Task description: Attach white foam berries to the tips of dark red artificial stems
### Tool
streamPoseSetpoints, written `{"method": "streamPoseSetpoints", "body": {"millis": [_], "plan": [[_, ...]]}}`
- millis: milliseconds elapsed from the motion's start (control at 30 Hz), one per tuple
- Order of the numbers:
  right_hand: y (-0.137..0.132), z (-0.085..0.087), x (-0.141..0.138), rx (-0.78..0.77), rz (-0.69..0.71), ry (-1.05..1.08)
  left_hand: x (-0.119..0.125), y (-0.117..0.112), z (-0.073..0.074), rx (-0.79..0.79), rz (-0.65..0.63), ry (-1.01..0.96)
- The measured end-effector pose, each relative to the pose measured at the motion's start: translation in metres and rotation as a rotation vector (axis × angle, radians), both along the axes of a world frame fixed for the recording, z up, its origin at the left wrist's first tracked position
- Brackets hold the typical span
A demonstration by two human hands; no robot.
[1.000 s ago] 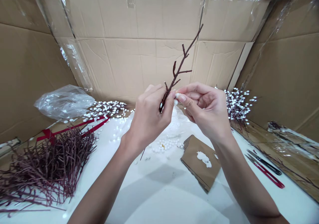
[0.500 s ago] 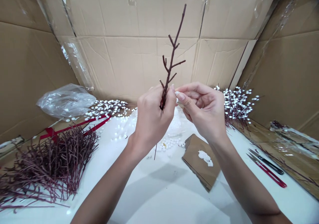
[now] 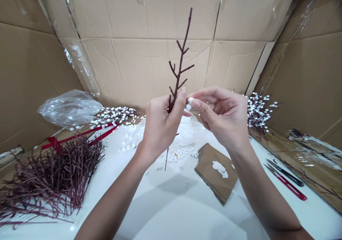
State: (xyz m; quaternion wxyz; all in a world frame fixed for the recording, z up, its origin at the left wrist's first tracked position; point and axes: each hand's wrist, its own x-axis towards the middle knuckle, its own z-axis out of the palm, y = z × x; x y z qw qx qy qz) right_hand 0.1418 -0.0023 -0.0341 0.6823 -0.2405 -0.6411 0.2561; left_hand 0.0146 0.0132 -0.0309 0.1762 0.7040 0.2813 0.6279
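Observation:
My left hand (image 3: 160, 126) is closed round a dark red bare twig (image 3: 181, 58), holding it upright in front of the cardboard wall. Its thin lower stem (image 3: 166, 160) sticks out below my wrist. My right hand (image 3: 221, 120) pinches small white foam beads (image 3: 189, 103) between thumb and forefinger, right beside the twig's lowest side shoot and touching my left thumb. Loose white beads (image 3: 181, 154) lie on the white table under my hands.
A heap of bare red twigs (image 3: 50, 176) lies at the left, with a clear plastic bag (image 3: 68, 108) behind it. Finished beaded twigs (image 3: 114, 115) and more beaded twigs (image 3: 258, 110) lie further back. A cardboard scrap with white glue (image 3: 217, 172) and snips (image 3: 285, 179) sit at the right.
The twig has swung from leaning right to nearly upright and shifted slightly left. My right fingers with the beads have stayed against the left thumb.

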Motion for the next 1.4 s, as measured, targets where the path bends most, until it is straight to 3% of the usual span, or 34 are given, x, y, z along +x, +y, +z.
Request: {"method": "streamPoseSetpoints", "body": {"millis": [567,1100,1400], "plan": [[-0.001,-0.003,-0.008,0.019,-0.06,0.039,0.003,0.004,-0.002,-0.073,-0.02,-0.028],[0.004,-0.002,-0.006,-0.011,0.031,0.08,0.002,0.005,-0.003,-0.07,-0.029,-0.005],[0.004,-0.002,-0.003,-0.027,-0.011,0.067,0.004,0.001,-0.001,-0.055,-0.048,0.012]]}}
